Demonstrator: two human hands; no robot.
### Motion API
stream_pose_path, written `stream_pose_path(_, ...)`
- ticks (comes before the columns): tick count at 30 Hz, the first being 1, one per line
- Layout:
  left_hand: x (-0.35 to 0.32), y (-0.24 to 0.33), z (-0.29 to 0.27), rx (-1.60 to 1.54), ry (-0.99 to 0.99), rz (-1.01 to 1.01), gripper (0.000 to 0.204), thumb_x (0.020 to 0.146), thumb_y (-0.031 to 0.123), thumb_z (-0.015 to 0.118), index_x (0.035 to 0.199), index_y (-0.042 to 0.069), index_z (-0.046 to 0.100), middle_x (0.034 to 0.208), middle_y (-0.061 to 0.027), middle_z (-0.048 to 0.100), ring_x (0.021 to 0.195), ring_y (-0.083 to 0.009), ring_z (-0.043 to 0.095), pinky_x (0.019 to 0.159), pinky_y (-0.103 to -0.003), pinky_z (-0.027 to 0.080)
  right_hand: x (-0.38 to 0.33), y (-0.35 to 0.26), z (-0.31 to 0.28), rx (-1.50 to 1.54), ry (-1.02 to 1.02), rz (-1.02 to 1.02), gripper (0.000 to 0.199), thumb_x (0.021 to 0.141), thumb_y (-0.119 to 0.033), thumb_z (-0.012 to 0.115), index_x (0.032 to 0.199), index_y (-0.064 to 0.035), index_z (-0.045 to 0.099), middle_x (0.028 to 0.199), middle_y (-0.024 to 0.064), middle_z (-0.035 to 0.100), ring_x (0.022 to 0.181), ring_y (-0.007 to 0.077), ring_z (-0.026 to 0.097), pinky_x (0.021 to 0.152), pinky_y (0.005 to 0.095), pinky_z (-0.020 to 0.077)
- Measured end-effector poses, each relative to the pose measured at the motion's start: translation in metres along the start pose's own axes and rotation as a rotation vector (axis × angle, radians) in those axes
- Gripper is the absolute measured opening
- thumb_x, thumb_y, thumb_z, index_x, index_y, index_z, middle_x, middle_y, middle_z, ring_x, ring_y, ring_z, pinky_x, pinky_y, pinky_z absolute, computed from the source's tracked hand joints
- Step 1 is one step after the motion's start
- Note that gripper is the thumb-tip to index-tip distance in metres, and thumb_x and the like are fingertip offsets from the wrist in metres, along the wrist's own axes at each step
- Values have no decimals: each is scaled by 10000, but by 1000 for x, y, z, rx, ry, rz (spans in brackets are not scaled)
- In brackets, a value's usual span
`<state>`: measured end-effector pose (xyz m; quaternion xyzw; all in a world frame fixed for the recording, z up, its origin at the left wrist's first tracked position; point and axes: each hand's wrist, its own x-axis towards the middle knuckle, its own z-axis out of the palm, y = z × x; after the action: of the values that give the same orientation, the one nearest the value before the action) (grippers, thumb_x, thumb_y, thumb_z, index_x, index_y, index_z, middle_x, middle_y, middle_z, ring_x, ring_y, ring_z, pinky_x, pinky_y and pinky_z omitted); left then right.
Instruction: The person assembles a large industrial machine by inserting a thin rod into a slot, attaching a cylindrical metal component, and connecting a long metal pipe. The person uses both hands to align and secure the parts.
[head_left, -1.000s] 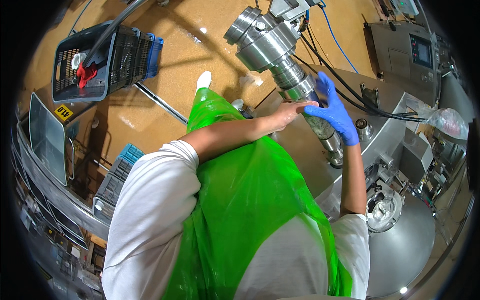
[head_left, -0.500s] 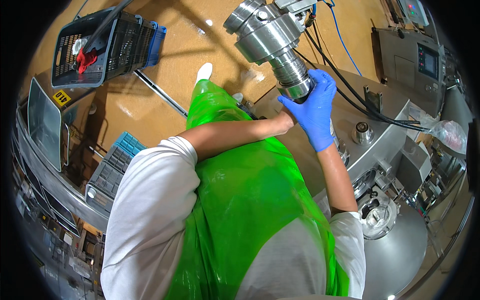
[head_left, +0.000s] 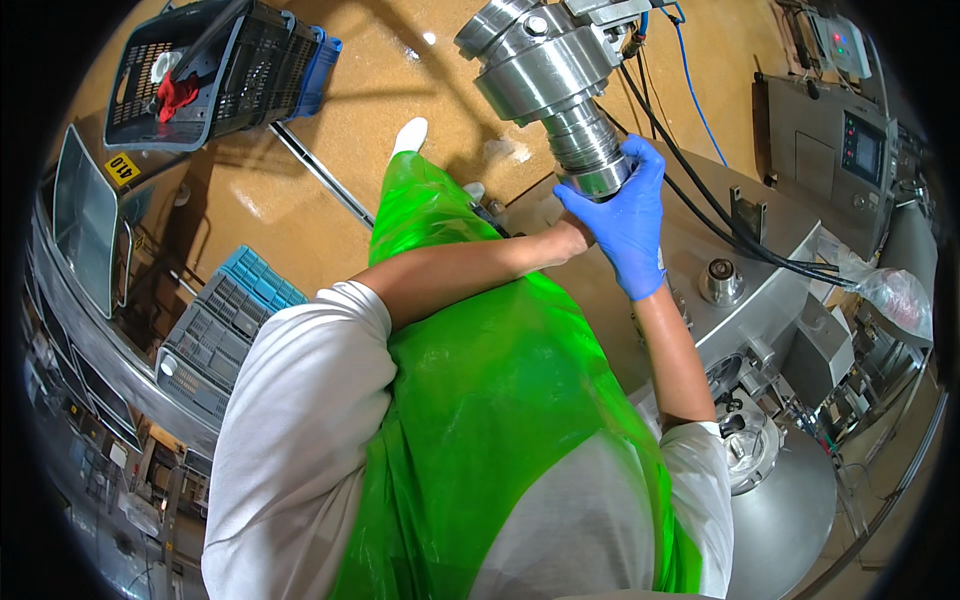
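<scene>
A large shiny steel machine head (head_left: 545, 65) comes down from the top of the view and narrows into a ribbed cylinder ending in a smooth ring (head_left: 598, 180). My right hand (head_left: 630, 225), in a blue glove, wraps round this ring, thumb on the near side and fingers over the right side. Beneath the ring's end is my left hand (head_left: 566, 240), which looks bare at the wrist. The glove covers its fingers, so I cannot see whether they touch the steel.
Black hoses (head_left: 715, 205) run beside the machine head to a steel table (head_left: 545, 205), where a small steel fitting (head_left: 722, 282) stands. A control panel (head_left: 862, 145) is at far right. Dark crates (head_left: 255, 85), grey crates (head_left: 215, 325) and a metal bin (head_left: 85, 225) are leftward.
The surroundings have shifted slightly in the view. My right hand keeps its hold on the ring, and its fingertips are bent a little more. My left hand stays beneath.
</scene>
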<state>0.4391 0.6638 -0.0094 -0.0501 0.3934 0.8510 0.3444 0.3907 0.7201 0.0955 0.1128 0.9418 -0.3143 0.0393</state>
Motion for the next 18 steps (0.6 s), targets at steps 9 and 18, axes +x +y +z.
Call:
stream_pose_path(9, 0, 14, 2, 5, 31, 21, 472, 884, 113, 649, 1306, 7, 464, 1267, -102, 536, 1108, -171, 516, 928, -352, 466, -2, 7, 3, -91, 12, -59, 907, 556, -341, 895, 1232, -16, 386, 1133, 137, 490, 978, 251, 561, 870, 371, 482)
stream_pose_path(18, 4, 0, -5, 9, 16, -23, 419, 900, 142, 601, 1287, 31, 485, 1249, -110, 554, 1119, -196, 516, 945, -373, 447, -1, 3, 3, 23, 4, 1, 829, 552, -304, 890, 1184, -32, 427, 1134, 148, 456, 979, 299, 537, 846, 385, 476)
